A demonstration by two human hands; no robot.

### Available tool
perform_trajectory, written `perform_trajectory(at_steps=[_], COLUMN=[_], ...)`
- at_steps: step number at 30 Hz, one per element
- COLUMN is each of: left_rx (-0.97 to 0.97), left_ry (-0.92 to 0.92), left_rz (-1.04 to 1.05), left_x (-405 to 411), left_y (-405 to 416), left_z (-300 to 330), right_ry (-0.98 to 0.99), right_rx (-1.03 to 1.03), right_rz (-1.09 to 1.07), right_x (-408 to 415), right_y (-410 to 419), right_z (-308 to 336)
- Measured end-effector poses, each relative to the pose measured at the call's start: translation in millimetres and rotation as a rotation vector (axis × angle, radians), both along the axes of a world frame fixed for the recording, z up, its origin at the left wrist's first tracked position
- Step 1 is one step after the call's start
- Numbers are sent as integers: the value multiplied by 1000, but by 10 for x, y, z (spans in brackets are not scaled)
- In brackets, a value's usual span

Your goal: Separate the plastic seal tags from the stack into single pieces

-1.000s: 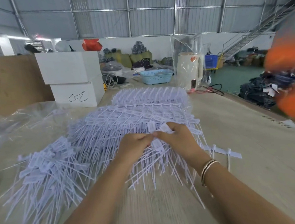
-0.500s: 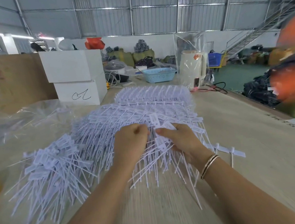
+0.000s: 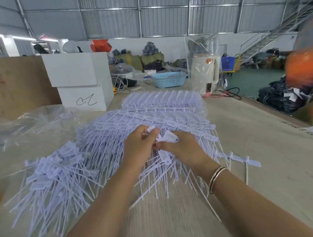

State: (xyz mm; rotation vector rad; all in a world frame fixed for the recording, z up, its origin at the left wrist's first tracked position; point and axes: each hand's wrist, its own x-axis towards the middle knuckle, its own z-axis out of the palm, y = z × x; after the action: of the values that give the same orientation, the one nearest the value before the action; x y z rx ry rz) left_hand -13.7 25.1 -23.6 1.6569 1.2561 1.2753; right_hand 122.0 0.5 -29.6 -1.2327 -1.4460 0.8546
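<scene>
Warehouse table (image 3: 260, 166) | stack of joined seal tags (image 3: 151, 117) mid-table, mostly unseparated | loose pile of single tags (image 3: 51, 174) at left, smaller | left hand (image 3: 138, 148) pinches a tag head | right hand (image 3: 183, 148) grips the neighbouring tag (image 3: 169, 137) | progress: early, most left.

I see pale lilac-white seal tags (image 3: 157, 118) on a light wood-grain table (image 3: 269, 165). Behind them stand white boxes (image 3: 81, 83), the lower one with a black scribble, a light blue perforated basket (image 3: 168, 79) and a cream kettle (image 3: 205, 72) with an orange mark.
</scene>
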Motion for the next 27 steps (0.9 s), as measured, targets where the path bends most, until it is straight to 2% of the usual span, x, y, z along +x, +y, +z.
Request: perform_trajectory(at_steps=[3,6,7,12,15,20,24,27], left_rx=[-91,-280,-286,-59,-81,-225,-314,-325], left_ry=[-155,-466,-497,-202,-127,-268,-524,-519], left_rz=[40,66,71,85,52,-208,-358,-397], left_x=[19,9,-14,-128,-136,-57,-74,-33], left_y=[-12,32,48,37,68,15,-2,-58], left_z=[-25,20,40,116,192,275,301,299], right_ry=[21,40,46,81,66,84,47,27], right_rx=[97,162,162,53,50,156,253,297], right_rz=[25,-14,-31,3,37,56,-111,-251], right_x=[-59,-76,-76,40,54,-64,-258,-427], right_y=[-20,-19,-25,-19,-26,73,247,354], right_z=[16,5,17,79,161,442,534,509])
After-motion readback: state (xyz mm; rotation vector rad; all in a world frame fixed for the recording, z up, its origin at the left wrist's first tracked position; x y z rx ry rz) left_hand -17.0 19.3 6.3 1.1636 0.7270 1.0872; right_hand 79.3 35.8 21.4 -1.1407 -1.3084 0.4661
